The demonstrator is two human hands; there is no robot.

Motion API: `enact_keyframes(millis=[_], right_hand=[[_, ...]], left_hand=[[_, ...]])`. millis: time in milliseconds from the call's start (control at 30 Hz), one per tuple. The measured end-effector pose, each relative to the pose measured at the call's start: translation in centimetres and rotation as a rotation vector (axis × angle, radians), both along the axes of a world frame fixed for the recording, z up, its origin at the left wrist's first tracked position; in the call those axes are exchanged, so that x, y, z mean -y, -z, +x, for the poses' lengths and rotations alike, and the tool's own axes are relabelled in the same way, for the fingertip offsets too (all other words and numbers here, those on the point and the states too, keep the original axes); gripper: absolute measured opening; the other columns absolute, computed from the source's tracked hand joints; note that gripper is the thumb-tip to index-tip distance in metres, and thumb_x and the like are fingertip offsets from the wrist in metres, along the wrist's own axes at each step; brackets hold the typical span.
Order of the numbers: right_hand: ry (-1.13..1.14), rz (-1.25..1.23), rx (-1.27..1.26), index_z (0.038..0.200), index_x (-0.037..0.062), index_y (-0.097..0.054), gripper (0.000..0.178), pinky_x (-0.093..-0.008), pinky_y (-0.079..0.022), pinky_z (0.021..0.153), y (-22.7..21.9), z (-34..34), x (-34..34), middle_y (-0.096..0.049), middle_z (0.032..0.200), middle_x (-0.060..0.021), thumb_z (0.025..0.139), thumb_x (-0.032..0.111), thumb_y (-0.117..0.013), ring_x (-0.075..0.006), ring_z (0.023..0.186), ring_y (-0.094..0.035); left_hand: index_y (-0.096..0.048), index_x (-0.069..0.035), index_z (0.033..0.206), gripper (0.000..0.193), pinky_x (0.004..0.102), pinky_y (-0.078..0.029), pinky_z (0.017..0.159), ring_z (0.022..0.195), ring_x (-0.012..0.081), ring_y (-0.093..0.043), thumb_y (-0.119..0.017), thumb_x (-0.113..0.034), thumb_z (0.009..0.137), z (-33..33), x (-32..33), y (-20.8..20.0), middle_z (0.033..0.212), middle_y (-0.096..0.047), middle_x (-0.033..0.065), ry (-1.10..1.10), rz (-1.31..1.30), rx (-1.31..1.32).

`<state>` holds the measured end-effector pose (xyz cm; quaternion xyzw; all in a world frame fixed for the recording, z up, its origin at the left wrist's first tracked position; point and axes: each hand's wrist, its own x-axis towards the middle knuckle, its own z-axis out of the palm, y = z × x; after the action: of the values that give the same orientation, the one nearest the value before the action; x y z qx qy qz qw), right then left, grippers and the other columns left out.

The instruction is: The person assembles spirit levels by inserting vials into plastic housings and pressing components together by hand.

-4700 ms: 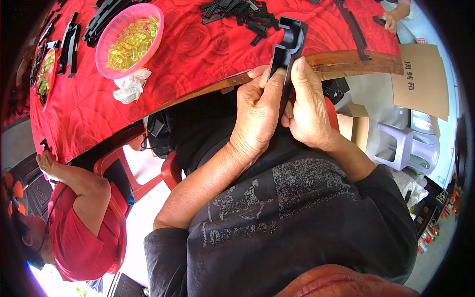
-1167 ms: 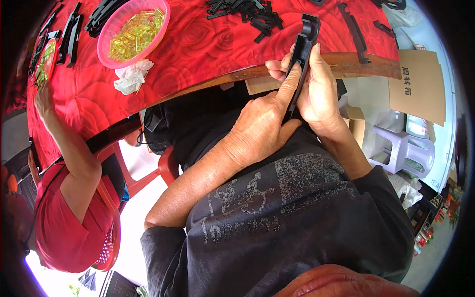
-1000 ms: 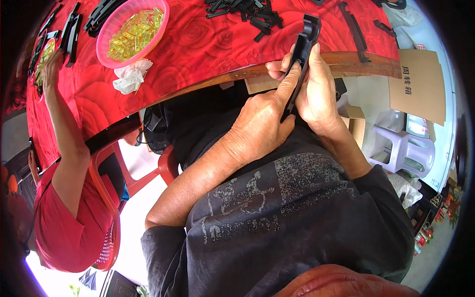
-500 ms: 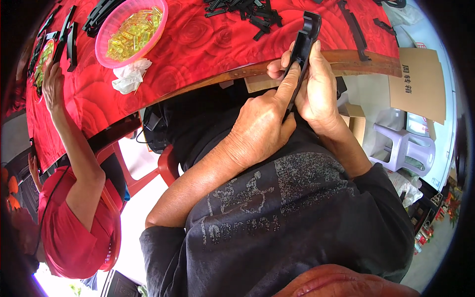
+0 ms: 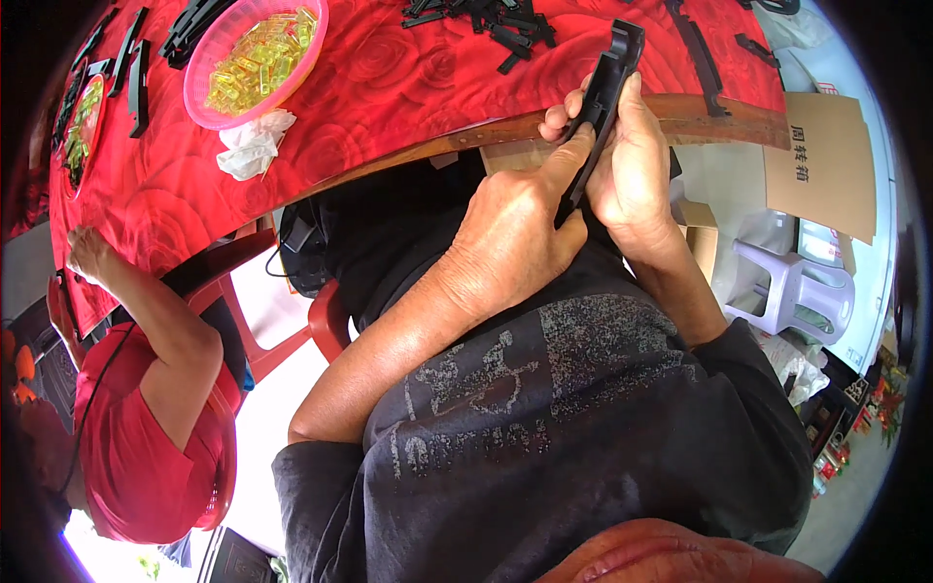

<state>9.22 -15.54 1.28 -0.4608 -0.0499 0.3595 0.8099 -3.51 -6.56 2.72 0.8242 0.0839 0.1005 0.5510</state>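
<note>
Where the left hand (image 5: pixel 507 228) overlaps, black casing (image 5: pixel 606 85) hides.

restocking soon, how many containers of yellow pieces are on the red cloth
2: a pink basket beside the crumpled white tissue, and another container far left. More could be out of frame.

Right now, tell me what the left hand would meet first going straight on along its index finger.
The long black part: the index finger of the left hand points into its hollow and seems to touch inside it, though depth makes true contact hard to judge.
</note>
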Motion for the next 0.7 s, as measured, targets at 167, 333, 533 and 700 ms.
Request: enact_keyframes(millis=[167, 333, 533, 700], right_hand=[[-0.029, 0.052, 0.038, 0.108, 0.0028, -0.051, 0.047, -0.0405, -0.053, 0.081, -1.0, -0.1, 0.2, -0.057, 0.088, -0.0096, 0.105, 0.047, -0.035, -0.0255, 0.085, -0.060], [-0.058, 0.064, 0.052, 0.108, 0.0028, -0.051, 0.047, -0.0409, -0.053, 0.081, -1.0, 0.3, 0.0, -0.057, 0.088, -0.0096, 0.105, 0.047, -0.034, -0.0259, 0.085, -0.060], [-0.044, 0.054, 0.019, 0.107, 0.0029, -0.052, 0.046, -0.0413, -0.052, 0.081, -0.9, 0.0, -0.2, -0.058, 0.088, -0.0097, 0.105, 0.046, -0.036, -0.0263, 0.085, -0.060], [-0.028, 0.054, -0.017, 0.107, 0.0027, -0.053, 0.046, -0.0416, -0.052, 0.081, -0.6, 0.2, -0.2, -0.058, 0.088, -0.0098, 0.105, 0.045, -0.036, -0.0265, 0.085, -0.060]], left_hand=[[-0.051, -0.003, 0.136, 0.063, 0.0396, -0.056, 0.069, 0.078, 0.0384, -0.069, -0.070, -0.004, 0.076, -0.2, 0.8, 0.3, 0.085, -0.066, 0.0279, -0.078, 0.062, 0.126], [-0.052, -0.006, 0.124, 0.050, 0.0424, -0.056, 0.065, 0.077, 0.0384, -0.069, -0.070, -0.005, 0.078, -0.3, 1.1, 0.0, 0.078, -0.064, 0.0221, -0.111, 0.079, 0.041], [-0.051, -0.007, 0.122, 0.048, 0.0423, -0.055, 0.064, 0.076, 0.0384, -0.069, -0.070, -0.006, 0.078, -0.6, 1.0, 0.0, 0.078, -0.064, 0.0226, -0.116, 0.071, 0.042], [-0.051, -0.006, 0.122, 0.047, 0.0422, -0.055, 0.063, 0.075, 0.0384, -0.069, -0.070, -0.006, 0.079, -0.5, 0.7, 0.3, 0.075, -0.064, 0.0218, -0.092, 0.083, 0.052]])
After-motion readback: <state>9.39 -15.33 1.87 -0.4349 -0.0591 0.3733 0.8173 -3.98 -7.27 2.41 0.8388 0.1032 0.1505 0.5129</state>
